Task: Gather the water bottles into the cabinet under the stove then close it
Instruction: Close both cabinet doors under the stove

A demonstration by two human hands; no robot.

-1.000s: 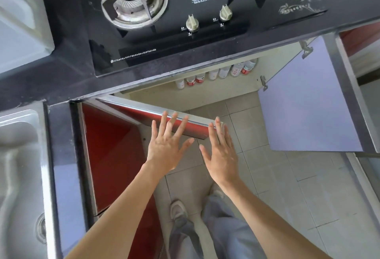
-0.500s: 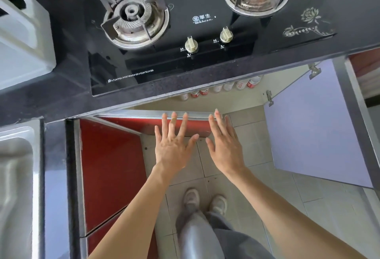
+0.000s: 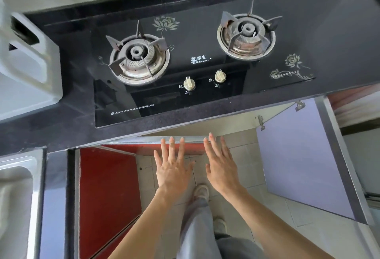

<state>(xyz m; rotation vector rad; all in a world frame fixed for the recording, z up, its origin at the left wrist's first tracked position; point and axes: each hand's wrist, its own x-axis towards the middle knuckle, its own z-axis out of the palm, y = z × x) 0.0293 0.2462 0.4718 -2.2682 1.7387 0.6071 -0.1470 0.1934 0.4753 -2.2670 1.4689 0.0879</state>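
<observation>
At the far left a steel sink [image 3: 14, 197] is set into the dark bench [image 3: 51, 131], with one white plastic jug [image 3: 26, 63] standing behind it. The black glass stove [image 3: 185, 63] carries two burners and two cream knobs. Below it, the cabinet [image 3: 230, 123] shows only a thin cream strip of its inside; the water bottles are hidden under the bench's front edge. It has two doors. The left door [image 3: 174, 148] is glossy red with a metal top rim and lies almost parallel to the bench front, nearly shut. The left hand [image 3: 172, 168] is flat, its fingers [image 3: 170, 145] straight and spread wide, tips touching that metal rim and holding nothing. Just beside it, the right hand [image 3: 222, 166] is also flat, its fingers [image 3: 209, 143] straight and slightly apart, tips on the same door's free end, gripping nothing. Beneath the hands are tiled floor [image 3: 242, 156], a grey trouser leg and two pale shoes. At right, the right door [image 3: 298, 156] stands wide open, showing its lilac inner face and two metal hinges.
</observation>
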